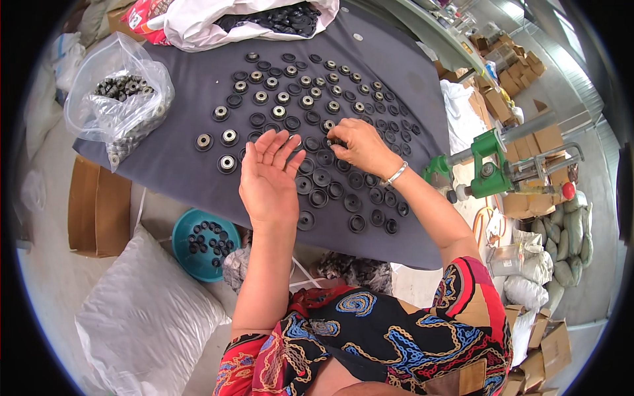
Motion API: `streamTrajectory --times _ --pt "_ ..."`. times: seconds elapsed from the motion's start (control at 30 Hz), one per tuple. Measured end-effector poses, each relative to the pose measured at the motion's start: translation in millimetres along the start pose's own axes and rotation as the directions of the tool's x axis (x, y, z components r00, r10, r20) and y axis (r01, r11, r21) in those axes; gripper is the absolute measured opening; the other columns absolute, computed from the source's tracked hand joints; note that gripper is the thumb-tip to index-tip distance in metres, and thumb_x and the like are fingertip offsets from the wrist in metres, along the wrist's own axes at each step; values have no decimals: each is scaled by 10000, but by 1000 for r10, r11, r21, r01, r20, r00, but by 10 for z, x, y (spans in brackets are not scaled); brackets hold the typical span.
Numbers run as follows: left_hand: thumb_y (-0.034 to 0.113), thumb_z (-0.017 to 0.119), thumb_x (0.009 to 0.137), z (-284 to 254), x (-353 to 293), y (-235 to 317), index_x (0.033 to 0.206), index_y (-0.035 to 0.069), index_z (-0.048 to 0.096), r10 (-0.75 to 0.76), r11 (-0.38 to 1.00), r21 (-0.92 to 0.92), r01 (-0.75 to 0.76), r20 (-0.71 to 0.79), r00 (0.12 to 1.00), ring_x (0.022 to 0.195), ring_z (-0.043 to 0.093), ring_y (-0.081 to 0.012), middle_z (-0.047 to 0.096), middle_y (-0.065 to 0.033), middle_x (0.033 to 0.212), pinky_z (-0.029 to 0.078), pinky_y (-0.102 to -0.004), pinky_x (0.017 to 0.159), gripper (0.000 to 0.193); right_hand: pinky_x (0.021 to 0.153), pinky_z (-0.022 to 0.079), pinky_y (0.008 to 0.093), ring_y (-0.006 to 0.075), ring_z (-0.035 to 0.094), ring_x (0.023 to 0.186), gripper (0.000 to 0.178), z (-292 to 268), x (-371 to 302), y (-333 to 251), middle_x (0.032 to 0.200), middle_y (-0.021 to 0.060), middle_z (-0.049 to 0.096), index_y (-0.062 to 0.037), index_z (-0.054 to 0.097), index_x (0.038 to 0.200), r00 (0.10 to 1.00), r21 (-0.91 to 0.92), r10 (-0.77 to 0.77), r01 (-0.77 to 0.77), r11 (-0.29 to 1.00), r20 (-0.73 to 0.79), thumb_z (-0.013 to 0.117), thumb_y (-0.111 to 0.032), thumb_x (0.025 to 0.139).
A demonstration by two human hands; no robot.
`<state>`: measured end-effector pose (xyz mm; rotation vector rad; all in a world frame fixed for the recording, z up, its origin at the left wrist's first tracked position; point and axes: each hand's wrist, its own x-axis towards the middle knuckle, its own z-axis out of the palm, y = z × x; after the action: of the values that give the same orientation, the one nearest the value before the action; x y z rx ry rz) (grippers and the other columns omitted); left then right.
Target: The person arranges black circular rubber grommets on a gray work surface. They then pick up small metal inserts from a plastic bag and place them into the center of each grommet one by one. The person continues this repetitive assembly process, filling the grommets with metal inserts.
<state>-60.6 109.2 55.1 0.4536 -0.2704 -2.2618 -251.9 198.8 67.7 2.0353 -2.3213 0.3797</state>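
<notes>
On the grey-covered table [389,59] lie many round black plastic rings [318,197], several with a silver metal bearing [227,164] seated in the centre. My left hand [271,178] is held above the near part of them, palm up and fingers apart, with nothing seen on the palm. My right hand [362,146], wearing a silver bangle [395,173], reaches over the middle of the rings. Its thumb and fingers are pinched together on something small and dark that I cannot make out. Just beyond the fingertips sits one ring with a bearing.
A clear plastic bag [158,72] of metal bearings stands at the left table edge. A white sack [191,26] of black parts lies at the back. A green press [489,165] stands right. Below left are a teal basin [177,247], a cardboard box [99,204] and a white sack [145,317].
</notes>
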Motion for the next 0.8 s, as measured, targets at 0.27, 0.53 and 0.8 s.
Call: streamTrajectory --times 0.27,0.53,0.8 --pt "330 339 1003 40 -14 -59 1110 -19 523 17 999 28 -17 15 1000 1090 553 -328 569 -157 1106 443 -441 911 409 761 438 373 259 562 847 181 20 -22 22 837 86 584 -43 654 927 998 -104 -54 49 993 -36 674 -103 757" --pt "304 329 1002 108 -48 272 1060 -4 544 252 966 58 -253 30 967 999 588 -294 589 -138 1028 462 -399 838 380 775 421 400 274 541 866 207 -378 -823 -400 880 79 556 -56 606 956 930 -48 -26 9 999 -366 660 -57 756" --pt "183 480 954 -834 -117 1338 1014 -23 582 619 736 406 -542 -79 781 850 639 -289 620 -129 910 503 -364 757 238 802 441 422 326 549 899 265 -242 -2351 -584 964 151 569 -28 612 1069 839 18 340 -367 930 -424 609 -8 804"
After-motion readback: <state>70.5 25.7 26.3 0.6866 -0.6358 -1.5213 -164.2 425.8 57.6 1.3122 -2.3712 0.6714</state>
